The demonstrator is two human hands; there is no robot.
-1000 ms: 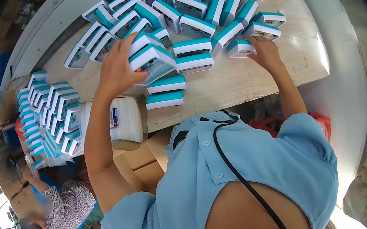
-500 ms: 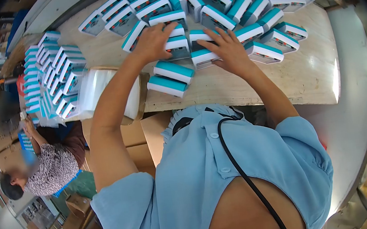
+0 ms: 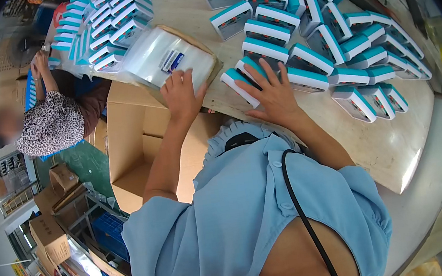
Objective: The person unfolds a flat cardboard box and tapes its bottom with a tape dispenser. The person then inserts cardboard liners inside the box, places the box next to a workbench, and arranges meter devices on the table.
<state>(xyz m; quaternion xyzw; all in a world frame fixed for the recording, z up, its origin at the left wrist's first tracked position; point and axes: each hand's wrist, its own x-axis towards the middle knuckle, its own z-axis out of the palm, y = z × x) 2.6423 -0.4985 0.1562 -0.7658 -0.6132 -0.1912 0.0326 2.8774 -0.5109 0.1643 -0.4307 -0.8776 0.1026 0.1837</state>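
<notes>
My left hand [image 3: 182,97] lies over the near edge of a stack of clear plastic bags [image 3: 153,55], fingers stretched out and thumb apart. A blue-and-white label [image 3: 172,61] shows on the stack just beyond my fingertips. My right hand [image 3: 275,97] is spread over small teal-and-white boxes near the table's front edge. One such box [image 3: 241,87] stands tilted beside its thumb side, and another box [image 3: 307,77] is right of the fingers. Whether the right fingertips press on the boxes, I cannot tell. Neither hand is wrapped round anything.
Many similar boxes [image 3: 325,42] cover the wooden table [image 3: 353,138] beyond and to the right. More stand in rows [image 3: 126,17] at the far left. An open cardboard carton [image 3: 126,133] sits below the table edge. A person [image 3: 53,120] works at the left.
The view has turned left. My left hand has gone from the boxes to the plastic bags. My right hand has shifted to boxes nearer the front edge, where boxes are now differently arranged.
</notes>
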